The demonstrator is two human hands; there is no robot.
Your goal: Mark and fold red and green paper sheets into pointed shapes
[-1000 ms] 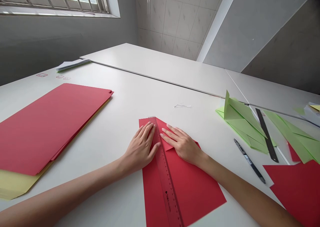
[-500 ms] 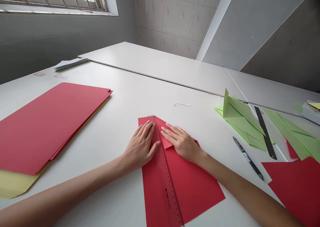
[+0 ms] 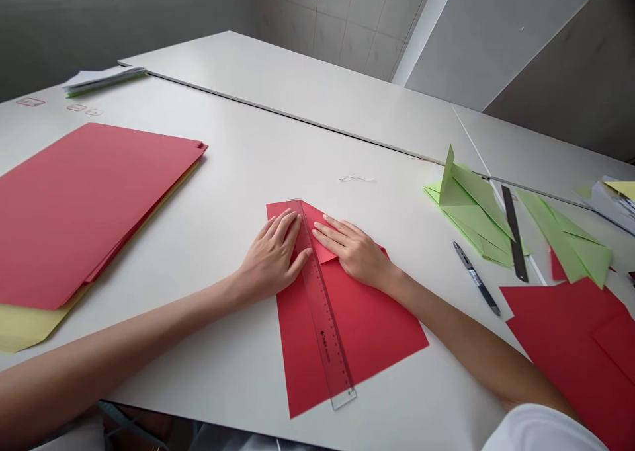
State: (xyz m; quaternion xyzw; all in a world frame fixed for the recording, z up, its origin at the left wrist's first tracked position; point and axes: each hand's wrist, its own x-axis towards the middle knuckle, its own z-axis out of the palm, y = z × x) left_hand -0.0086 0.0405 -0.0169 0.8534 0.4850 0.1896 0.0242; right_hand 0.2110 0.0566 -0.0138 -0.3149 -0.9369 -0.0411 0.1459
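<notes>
A sheet of red paper [image 3: 381,332] lies in front of me with a transparent ruler [image 3: 325,335] running lengthwise across it. My left hand [image 3: 272,256] rests flat on the ruler's far part, fingers stretched out and thumb spread over it. On the paper's right side, a folded-over flap [image 3: 325,254] lies along the ruler's edge. My right hand [image 3: 354,249] presses flat on that flap with straight fingers. The ruler's near end sticks out past the paper's bottom edge.
Left lies a stack of red paper [image 3: 99,206] over a yellow sheet [image 3: 30,325]. To the right are a pen [image 3: 476,278], folded green envelopes [image 3: 471,219], a black ruler [image 3: 514,233] and more red paper [image 3: 560,338]. A paper pile [image 3: 104,79] sits at far left.
The view has tilted downward, so the table's front edge and the clear ruler's near end now show. Both hands keep their places on the ruler and the flap.
</notes>
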